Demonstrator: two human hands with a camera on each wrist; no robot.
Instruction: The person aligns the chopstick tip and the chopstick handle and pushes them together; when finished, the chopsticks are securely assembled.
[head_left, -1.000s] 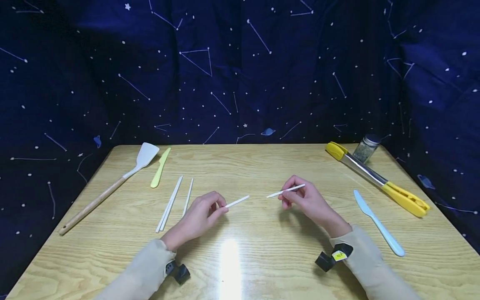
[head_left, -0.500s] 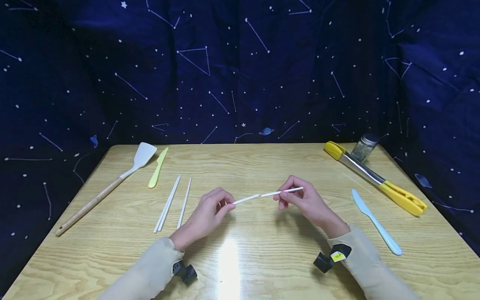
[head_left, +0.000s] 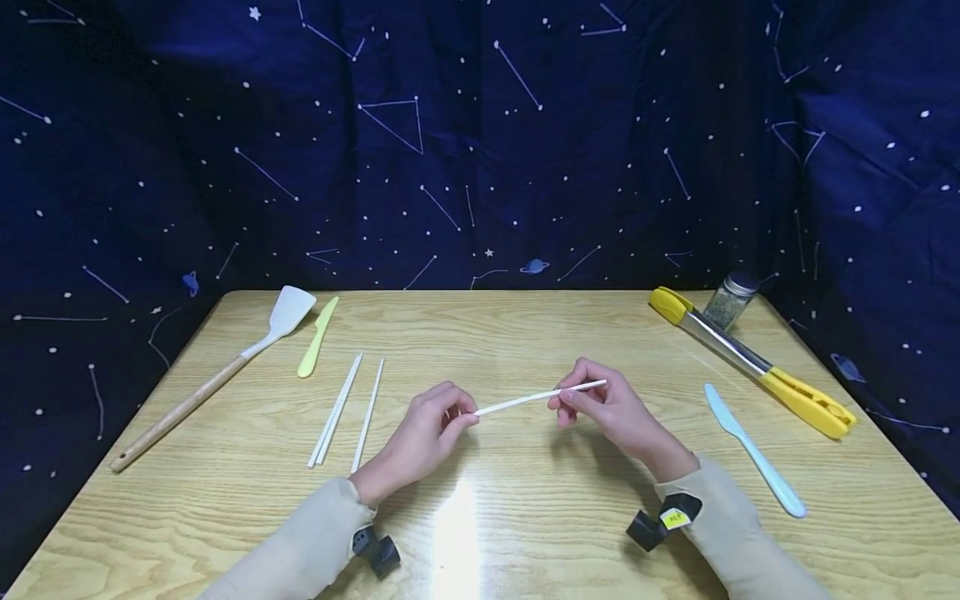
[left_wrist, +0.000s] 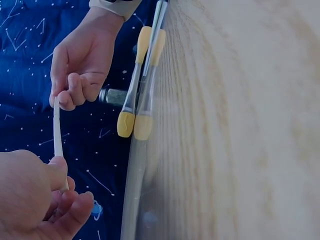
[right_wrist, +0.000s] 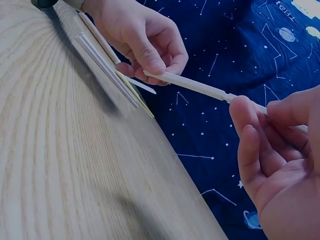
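Note:
Between thumb and fingers, my left hand (head_left: 427,429) pinches a short white chopstick piece (head_left: 513,403). My right hand (head_left: 611,408) pinches another white chopstick piece (head_left: 592,384), whose far end sticks out past the fingers. Above the table the two pieces lie end to end in nearly one line. A rough joint shows close to my right fingertips in the right wrist view, where the left piece (right_wrist: 192,85) meets the right one; whether they are fully touching I cannot tell. My left fingers hide the left piece's outer end.
Left of my left hand lie a close pair of white chopsticks (head_left: 335,412) and a single chopstick (head_left: 368,412). Beyond are a yellow-green knife (head_left: 318,337) and a spatula (head_left: 225,375). On the right lie a blue knife (head_left: 753,450), yellow-ended tongs (head_left: 727,346) and a spice jar (head_left: 730,302).
My left hand has moved right with its chopstick piece. The gap between the two pieces has closed, and they now form one line. My right hand has barely moved.

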